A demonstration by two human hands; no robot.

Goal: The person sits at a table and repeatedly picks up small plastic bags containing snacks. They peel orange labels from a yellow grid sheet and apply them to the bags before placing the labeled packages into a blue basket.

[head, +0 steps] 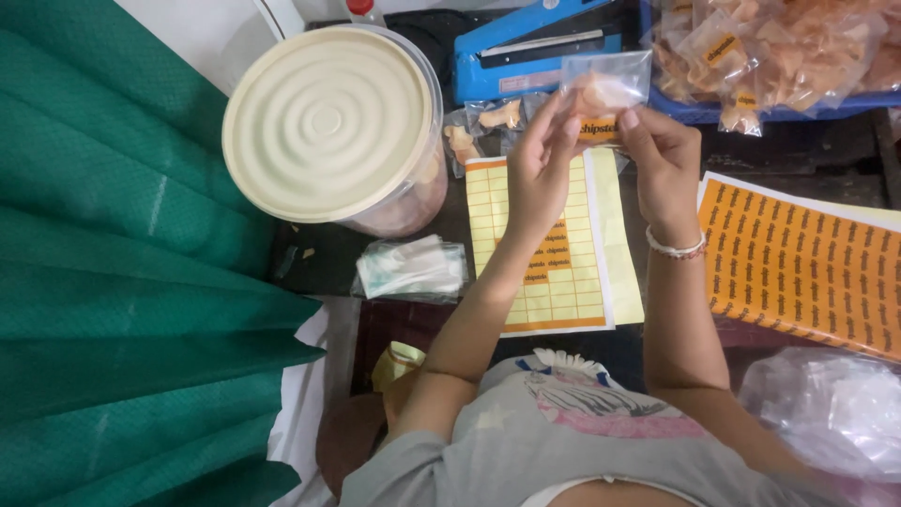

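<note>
So the small clear bag (605, 89) of pale chips sits up in the upper middle of the frame, pinched from both sides: left hand (542, 164) on its lower left edge, right hand (662, 155) on the lower right, fingers clamped on the plastic and an orange sticker (598, 127) right at their tips. Holding it taut probably keeps the label flat. Just below lies the half-used sticker sheet (544, 249), handy for peeling. 1 lidded tub (328, 122) sits upper left, blue sealer (526, 47) top centre, finished bags in the tray (779, 52) upper right.
</note>
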